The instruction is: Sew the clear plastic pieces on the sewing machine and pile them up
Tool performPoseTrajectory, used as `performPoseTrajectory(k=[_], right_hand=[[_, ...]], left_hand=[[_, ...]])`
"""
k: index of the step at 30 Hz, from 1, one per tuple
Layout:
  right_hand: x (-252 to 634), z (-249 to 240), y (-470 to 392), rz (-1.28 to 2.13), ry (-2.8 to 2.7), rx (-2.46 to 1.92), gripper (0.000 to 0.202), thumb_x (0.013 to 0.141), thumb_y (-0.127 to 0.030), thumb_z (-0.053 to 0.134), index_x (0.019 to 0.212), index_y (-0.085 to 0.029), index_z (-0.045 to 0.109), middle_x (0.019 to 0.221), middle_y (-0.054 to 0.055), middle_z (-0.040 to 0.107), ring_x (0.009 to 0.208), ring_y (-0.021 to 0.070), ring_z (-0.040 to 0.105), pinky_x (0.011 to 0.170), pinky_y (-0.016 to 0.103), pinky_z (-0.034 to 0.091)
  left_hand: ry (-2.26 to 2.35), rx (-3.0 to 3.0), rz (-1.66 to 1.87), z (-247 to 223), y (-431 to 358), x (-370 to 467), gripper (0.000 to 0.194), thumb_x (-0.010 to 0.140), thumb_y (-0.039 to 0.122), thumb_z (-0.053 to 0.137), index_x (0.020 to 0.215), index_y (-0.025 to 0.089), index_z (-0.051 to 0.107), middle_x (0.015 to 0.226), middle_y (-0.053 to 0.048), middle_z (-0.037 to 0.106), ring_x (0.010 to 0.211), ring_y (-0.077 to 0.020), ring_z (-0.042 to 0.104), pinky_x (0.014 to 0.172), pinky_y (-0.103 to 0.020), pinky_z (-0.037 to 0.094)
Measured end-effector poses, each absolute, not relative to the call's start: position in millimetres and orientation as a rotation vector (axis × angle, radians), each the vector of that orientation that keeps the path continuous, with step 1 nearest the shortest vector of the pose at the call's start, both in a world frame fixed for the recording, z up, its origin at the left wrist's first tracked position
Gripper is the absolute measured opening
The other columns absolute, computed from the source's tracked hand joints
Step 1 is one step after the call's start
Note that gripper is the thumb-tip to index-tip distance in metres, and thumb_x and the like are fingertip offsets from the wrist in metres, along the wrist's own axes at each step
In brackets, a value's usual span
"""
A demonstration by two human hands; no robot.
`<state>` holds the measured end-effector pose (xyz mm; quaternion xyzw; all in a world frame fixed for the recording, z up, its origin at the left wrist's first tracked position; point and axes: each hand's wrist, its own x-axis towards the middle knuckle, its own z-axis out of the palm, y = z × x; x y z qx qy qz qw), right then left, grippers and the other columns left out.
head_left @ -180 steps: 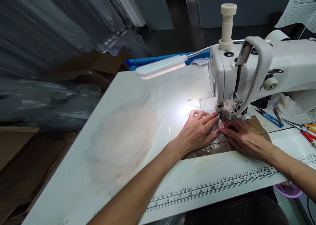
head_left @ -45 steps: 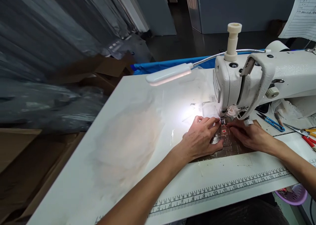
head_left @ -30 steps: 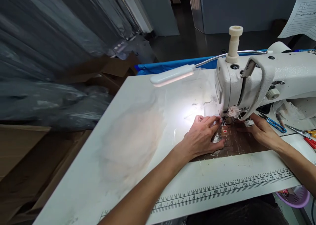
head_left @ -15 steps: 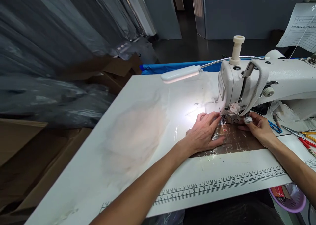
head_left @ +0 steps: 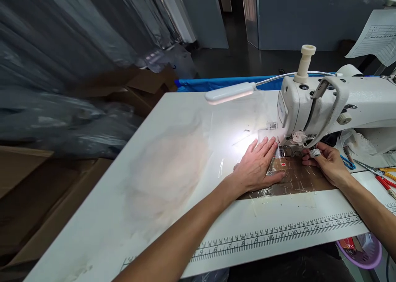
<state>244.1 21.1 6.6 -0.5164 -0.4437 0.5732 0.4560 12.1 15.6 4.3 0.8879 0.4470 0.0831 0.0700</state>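
Observation:
My left hand (head_left: 257, 164) lies flat with its fingers stretched out, left of the needle area of a white sewing machine (head_left: 312, 98). Its thumb rests over a brown, shiny plate (head_left: 305, 177) set in the tabletop. On the other side of the presser foot (head_left: 281, 151), my right hand (head_left: 332, 164) is closed, fingertips pressed together behind a small white ribbed knob (head_left: 314, 153). Whatever those fingers pinch is too small or hidden to make out. A pinkish ruffled piece (head_left: 298, 137) hangs at the machine head.
A white lamp (head_left: 230, 93) on a flexible neck lights the white table (head_left: 173, 170). Blue snips (head_left: 348, 162) and scissors with red and yellow handles (head_left: 385, 179) lie at right. A ruler strip (head_left: 278, 237) runs along the front edge. A purple basket (head_left: 368, 262) sits below.
My left hand's fingers have flattened and drawn slightly away from the needle area. My right hand stays closed beside the knob. The view has shifted a little.

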Motion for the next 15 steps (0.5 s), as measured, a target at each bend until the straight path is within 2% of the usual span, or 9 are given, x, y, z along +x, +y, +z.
performPoseTrajectory(k=[5, 11, 15], right_hand=[[244, 7, 21, 1.426, -1.037, -1.300, 0.067, 0.048, -0.059, 0.088, 0.096, -0.018, 0.067, 0.089, 0.003, 0.068, 0.069, 0.0151, 0.067, 0.072, 0.032, 0.064], [245, 14, 25, 1.462, -0.972, -1.224, 0.049, 0.056, -0.058, 0.085, 0.081, -0.021, 0.066, 0.086, 0.004, 0.068, 0.079, 0.0189, 0.068, 0.075, 0.035, 0.063], [246, 24, 45, 1.402, -1.139, -1.222, 0.042, 0.065, -0.060, 0.077, 0.070, -0.021, 0.062, 0.077, 0.006, 0.067, 0.076, 0.0202, 0.068, 0.068, 0.033, 0.062]], left_hand=[[1.384, 2.656, 0.256, 6, 15, 12, 0.079, 0.089, 0.067, 0.040, 0.143, 0.010, 0.037, 0.149, -0.019, 0.039, 0.141, -0.0360, 0.031, 0.116, -0.053, 0.023], [1.456, 2.664, 0.306, 1, 5, 14, 0.075, 0.091, 0.065, 0.038, 0.141, 0.008, 0.041, 0.148, -0.022, 0.040, 0.138, -0.0386, 0.034, 0.109, -0.055, 0.032], [1.648, 2.610, 0.269, 9, -12, 19, 0.072, 0.093, 0.064, 0.036, 0.136, 0.008, 0.045, 0.145, -0.024, 0.043, 0.126, -0.0404, 0.045, 0.091, -0.051, 0.043]])
